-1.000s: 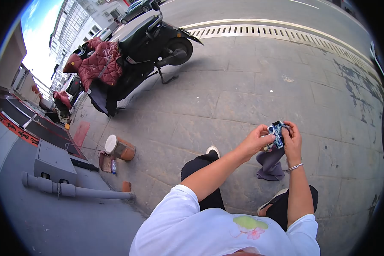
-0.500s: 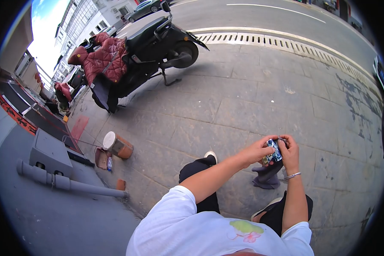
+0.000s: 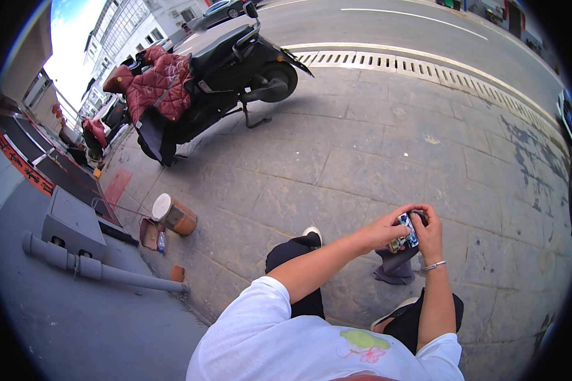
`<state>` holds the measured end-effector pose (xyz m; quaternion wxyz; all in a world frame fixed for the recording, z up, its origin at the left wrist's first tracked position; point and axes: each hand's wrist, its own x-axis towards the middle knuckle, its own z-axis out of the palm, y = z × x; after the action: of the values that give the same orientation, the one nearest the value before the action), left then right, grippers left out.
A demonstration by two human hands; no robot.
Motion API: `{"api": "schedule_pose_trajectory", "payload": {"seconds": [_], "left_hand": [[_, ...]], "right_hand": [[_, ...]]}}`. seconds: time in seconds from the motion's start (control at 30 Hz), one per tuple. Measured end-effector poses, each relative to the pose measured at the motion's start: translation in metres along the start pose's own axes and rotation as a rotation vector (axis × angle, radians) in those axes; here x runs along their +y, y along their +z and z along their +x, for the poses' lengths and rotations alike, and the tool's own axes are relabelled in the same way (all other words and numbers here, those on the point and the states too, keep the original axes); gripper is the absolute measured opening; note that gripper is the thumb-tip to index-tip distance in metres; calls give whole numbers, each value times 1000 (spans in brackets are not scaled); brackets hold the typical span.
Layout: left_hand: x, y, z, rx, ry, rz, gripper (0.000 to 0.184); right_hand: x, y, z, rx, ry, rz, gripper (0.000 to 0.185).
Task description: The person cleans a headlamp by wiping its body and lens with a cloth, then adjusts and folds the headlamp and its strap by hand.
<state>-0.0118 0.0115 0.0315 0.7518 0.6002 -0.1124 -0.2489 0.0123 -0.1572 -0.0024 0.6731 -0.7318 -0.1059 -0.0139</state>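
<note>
Both of my hands are close together above the paving, in front of my knees. Between them is a small blue, white and black patterned object [image 3: 408, 230] with a brass-coloured part at its lower left; its kind does not show clearly. My left hand [image 3: 388, 231] grips it from the left, thumb lying on the patterned face. My right hand [image 3: 431, 230] curls around its right side, a bracelet on the wrist. A dark grey cloth [image 3: 395, 267] hangs down just below the hands; where it is held is hidden by the fingers.
A black scooter [image 3: 216, 76] with a red quilted cover [image 3: 165, 86] stands ahead on the left. A bucket-like container [image 3: 183, 219], a dustpan [image 3: 150, 233] and a grey pipe [image 3: 127, 277] are by the left wall. A slotted drain [image 3: 381, 61] borders the road.
My left fingers have shifted slightly around the patterned object, and it has turned a little between my hands. The view has moved slightly; the cloth still hangs below.
</note>
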Motion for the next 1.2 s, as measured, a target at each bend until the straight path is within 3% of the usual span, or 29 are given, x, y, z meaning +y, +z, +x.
{"api": "schedule_pose_trajectory", "payload": {"seconds": [0.17, 0.4, 0.57, 0.67, 0.77, 0.87, 0.97, 1.1, 1.2], "left_hand": [[25, -4, -10, 66, -189, -56, 66], [-6, -4, -1, -7, 32, 81, 76], [13, -1, -7, -3, -106, 3, 77], [22, -3, -11, -13, -135, -2, 79], [10, -4, -7, -32, -84, 78, 81], [1, -3, -3, -39, -6, 173, 82], [-4, -4, -1, -34, 41, 216, 83], [17, -8, -8, -51, -147, 82, 84], [20, -10, -9, -35, -115, 119, 84]], "right_hand": [[-15, -2, -2, -105, -70, 106, 35], [-11, -4, -2, -76, 97, 36, 35], [-12, -3, -3, -66, -75, -11, 30], [-23, -3, -4, -107, -69, 111, 28], [-22, -7, -4, -132, 78, 103, 27], [-13, -9, -1, -91, 165, -44, 28], [-17, -9, -3, -133, 81, -260, 26], [-19, -10, -3, -183, 19, -18, 25], [-27, -11, -5, -207, 38, 24, 25]]}}
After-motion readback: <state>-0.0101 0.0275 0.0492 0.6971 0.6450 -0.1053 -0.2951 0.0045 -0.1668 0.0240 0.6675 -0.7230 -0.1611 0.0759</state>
